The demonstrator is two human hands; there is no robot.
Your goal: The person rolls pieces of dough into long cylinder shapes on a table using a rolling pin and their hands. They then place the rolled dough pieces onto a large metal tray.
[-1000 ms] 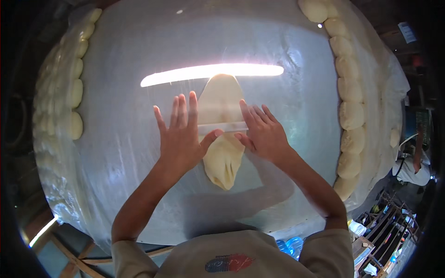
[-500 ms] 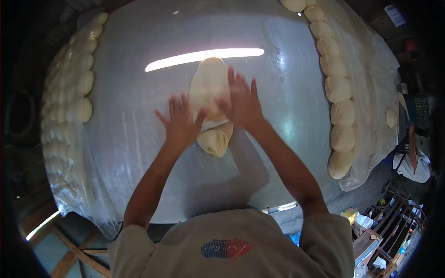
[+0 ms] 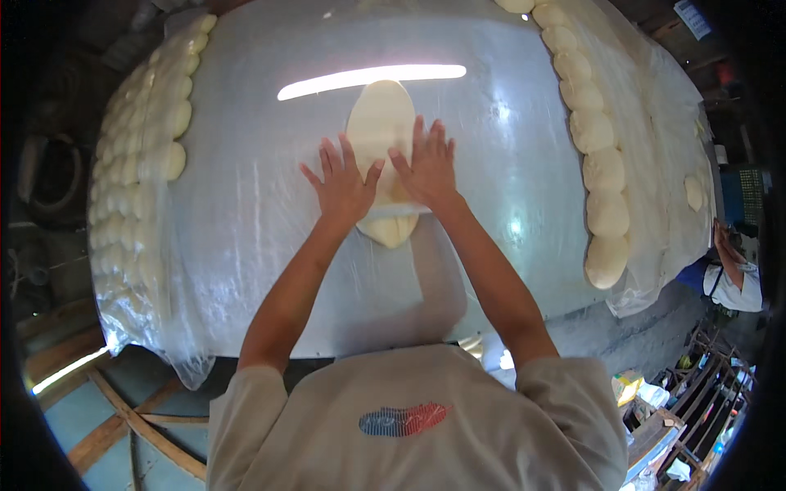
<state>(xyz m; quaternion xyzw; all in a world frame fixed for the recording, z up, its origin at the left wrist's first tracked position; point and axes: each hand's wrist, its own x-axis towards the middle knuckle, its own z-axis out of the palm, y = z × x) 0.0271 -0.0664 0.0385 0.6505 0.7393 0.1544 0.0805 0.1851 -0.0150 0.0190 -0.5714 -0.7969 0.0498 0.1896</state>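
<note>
A pale, flattened oval of dough lies on the grey metal tabletop, its long side running away from me. At its near end is a thicker, creased, pointed part, and a thin greyish strip shows between the two. My left hand is at the dough's left side, palm down with fingers spread. On the opposite side my right hand rests palm down, thumb over the dough and fingers apart. Both thumbs point inward over it. Whether the palms press down cannot be told. Neither hand grips anything.
Rounded dough pieces form a line on the right, beside clear plastic sheeting. More dough balls sit under plastic at the left. Beyond the right edge are another person's arm and light clothing and a cluttered rack.
The whole view has shifted, so the table sits higher. My hands, blurred before, now look steadier, and less of the dough's creased near end shows. The other person's arm has moved.
</note>
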